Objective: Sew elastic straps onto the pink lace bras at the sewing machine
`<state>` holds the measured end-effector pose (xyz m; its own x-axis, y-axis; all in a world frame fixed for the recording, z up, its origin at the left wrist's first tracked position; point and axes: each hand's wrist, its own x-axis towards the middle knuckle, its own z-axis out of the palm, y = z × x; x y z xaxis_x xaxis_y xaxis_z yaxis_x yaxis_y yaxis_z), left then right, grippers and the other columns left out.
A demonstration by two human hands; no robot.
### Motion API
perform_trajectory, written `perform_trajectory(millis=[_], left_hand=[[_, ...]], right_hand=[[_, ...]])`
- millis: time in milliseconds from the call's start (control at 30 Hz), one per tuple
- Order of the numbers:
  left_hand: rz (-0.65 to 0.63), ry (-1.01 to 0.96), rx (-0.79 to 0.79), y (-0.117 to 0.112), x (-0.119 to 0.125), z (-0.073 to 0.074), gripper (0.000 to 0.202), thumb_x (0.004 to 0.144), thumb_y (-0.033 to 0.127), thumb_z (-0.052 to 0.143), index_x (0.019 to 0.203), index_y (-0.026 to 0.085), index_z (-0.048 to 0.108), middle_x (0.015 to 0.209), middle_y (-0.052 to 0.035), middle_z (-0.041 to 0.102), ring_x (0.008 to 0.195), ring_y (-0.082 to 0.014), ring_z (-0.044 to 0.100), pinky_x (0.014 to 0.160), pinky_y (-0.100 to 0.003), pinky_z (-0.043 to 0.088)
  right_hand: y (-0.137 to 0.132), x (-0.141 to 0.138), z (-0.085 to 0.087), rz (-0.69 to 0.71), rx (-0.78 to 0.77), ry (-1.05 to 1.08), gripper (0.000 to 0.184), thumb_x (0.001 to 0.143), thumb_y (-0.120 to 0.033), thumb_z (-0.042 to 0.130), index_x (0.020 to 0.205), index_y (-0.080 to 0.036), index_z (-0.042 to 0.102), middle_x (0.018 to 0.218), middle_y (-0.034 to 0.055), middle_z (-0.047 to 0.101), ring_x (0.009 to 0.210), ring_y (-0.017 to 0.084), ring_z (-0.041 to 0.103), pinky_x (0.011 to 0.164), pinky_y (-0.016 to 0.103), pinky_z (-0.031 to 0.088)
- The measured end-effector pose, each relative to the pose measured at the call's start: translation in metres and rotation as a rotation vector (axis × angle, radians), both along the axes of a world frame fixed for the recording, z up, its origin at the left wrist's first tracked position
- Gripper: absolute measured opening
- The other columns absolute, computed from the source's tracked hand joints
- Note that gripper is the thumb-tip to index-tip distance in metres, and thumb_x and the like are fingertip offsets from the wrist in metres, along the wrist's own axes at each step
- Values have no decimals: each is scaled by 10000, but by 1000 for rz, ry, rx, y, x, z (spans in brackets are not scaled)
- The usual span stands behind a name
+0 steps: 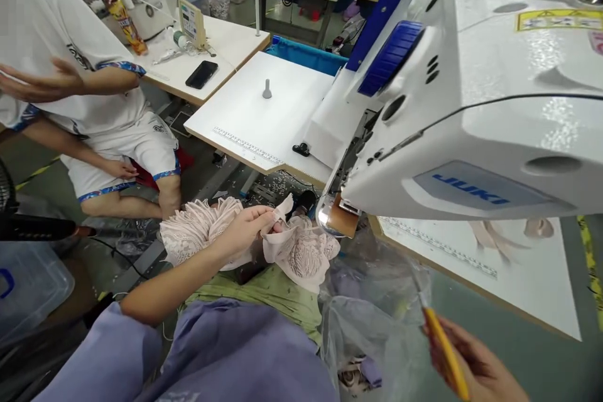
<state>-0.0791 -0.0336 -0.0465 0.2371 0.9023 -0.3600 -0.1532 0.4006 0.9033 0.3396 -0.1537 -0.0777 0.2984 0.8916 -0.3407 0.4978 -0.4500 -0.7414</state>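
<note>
My left hand (249,226) is closed, pinching the edge of a pale pink lace fabric piece (306,254) above my lap. A gathered bundle of the same pale pink lace (200,226) lies just left of it, partly behind my wrist and forearm. Low on the right, my right hand (475,361) is wrapped round a yellow-handled tool (445,352). Its slim metal end points up and away from me, blurred, so its exact kind is unclear. The fabric and the tool are well apart.
A white JUKI sewing machine (471,157) looms close at upper right. Its white worktable (532,289) carries pale fabric strips (494,239). Clear plastic bags (372,326) hang beside my lap. Another person (89,75) sits at left near a phone (201,75) on a table.
</note>
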Motion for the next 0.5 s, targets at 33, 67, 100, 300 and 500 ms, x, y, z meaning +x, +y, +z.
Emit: perform_trajectory(millis=[33,67,100,300,500], left_hand=[[0,-6,-6,0,1,1,346,899,467,589,816,139,660,779,-43,650,642,-121,538,624,-240,425],[-5,-3,-7,1,2,2,352,897,474,588,813,140,659,777,-44,649,644,-124,539,629,-242,428],[-12,7,-2,1,3,3,357,898,479,585,811,142,658,777,-44,650,646,-125,541,636,-245,432],[-93,103,46,-5,11,16,343,938,457,539,846,149,658,823,-40,667,684,-130,561,684,-251,450],[-178,200,115,-13,14,24,318,963,425,501,879,155,647,810,-28,665,704,-135,567,683,-250,444]], right_hand=[[-11,-13,-3,13,-26,128,434,645,-577,710,1018,-357,675,942,182,718,693,305,709,562,450,550],[-19,-28,-5,39,-33,211,458,630,-533,750,1035,-336,671,956,162,719,735,300,717,583,431,574],[-23,-44,-5,89,-5,242,477,630,-493,770,1060,-316,662,959,140,717,775,293,718,604,411,590],[8,-140,8,495,394,-96,434,805,-301,674,1233,-271,606,1086,101,635,696,175,602,645,355,578],[50,-184,4,576,659,-243,421,874,-307,652,1279,-230,568,1092,105,618,868,222,634,707,364,562]])
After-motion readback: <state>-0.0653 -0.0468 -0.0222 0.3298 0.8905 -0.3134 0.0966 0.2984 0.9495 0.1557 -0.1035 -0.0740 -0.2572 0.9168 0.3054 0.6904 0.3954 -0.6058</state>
